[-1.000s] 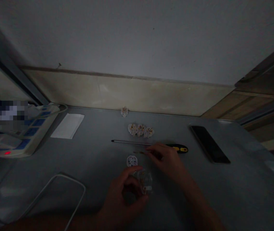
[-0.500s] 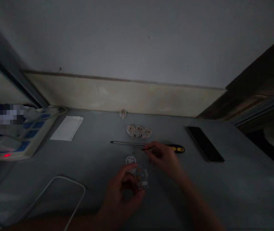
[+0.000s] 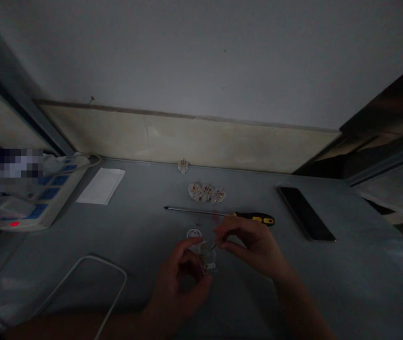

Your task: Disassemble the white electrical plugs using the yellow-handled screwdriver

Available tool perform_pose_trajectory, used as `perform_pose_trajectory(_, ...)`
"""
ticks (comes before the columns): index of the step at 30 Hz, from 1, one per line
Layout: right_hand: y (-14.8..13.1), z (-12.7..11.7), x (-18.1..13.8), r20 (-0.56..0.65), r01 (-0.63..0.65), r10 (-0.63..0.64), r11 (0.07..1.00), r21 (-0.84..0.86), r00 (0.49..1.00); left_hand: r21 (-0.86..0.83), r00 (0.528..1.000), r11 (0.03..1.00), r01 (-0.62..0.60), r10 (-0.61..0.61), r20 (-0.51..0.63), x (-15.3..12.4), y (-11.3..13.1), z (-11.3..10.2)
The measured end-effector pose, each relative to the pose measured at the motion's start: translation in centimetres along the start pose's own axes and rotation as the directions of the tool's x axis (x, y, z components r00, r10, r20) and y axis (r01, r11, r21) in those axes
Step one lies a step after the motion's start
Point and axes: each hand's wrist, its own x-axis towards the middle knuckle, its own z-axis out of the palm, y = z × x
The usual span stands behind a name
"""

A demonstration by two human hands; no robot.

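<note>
L hand (image 3: 182, 279) pinching clear plug body (image 3: 207, 258), R hand (image 3: 255, 246) tips closed on small pin (image 3: 215, 245), screwdriver (image 3: 222, 214) just behind

Light: dim, the whole scene underexposed.
Wall (image 3: 201, 56): plain, pale grey-white, a few small specks.
Lower band (image 3: 187, 141): cream strip along the wall's foot, meeting the table's far edge.
Table (image 3: 346, 283): grey, matte top.
Left: dark slanting frame (image 3: 13, 94).
Right: brown wooden panelling (image 3: 392, 118), in shadow.

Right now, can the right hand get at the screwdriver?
Probably yes: the screwdriver lies just beyond the right hand, nothing between. But that hand already pinches a small metal part, so it isn't free.
</note>
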Motion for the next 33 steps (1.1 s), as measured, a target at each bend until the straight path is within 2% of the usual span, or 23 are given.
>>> perform_pose_trajectory(6,-0.51,-0.12,0.22,0.062,0.051,-0.05,0.999,-0.013,0.997,-0.007,1.0,1.0,-0.016,0.016,-0.021,0.0,-0.03,0.14)
perform_pose_trajectory(13,-0.53,-0.13,0.34,0.11,0.075,-0.074,0.997,-0.008,0.991,-0.044,1.0,0.999,0.02,-0.021,-0.013,0.01,-0.15,0.17)
perform_pose_trajectory(19,-0.41,0.07,0.17,0.151,0.057,-0.055,0.998,-0.008,0.987,-0.055,1.0,0.998,0.014,-0.013,0.01,0.08,0.05,0.07)
perform_pose_trajectory(30,-0.28,0.16,-0.15,0.203,0.036,-0.022,0.998,-0.061,0.979,-0.02,1.0,1.0,0.012,-0.012,-0.024,0.11,-0.06,0.17)
perform_pose_trajectory(33,-0.45,0.28,-0.15,0.138,-0.01,0.007,1.0,0.019,0.99,0.011,0.998,0.999,-0.045,0.045,-0.036,0.02,0.2,0.01)
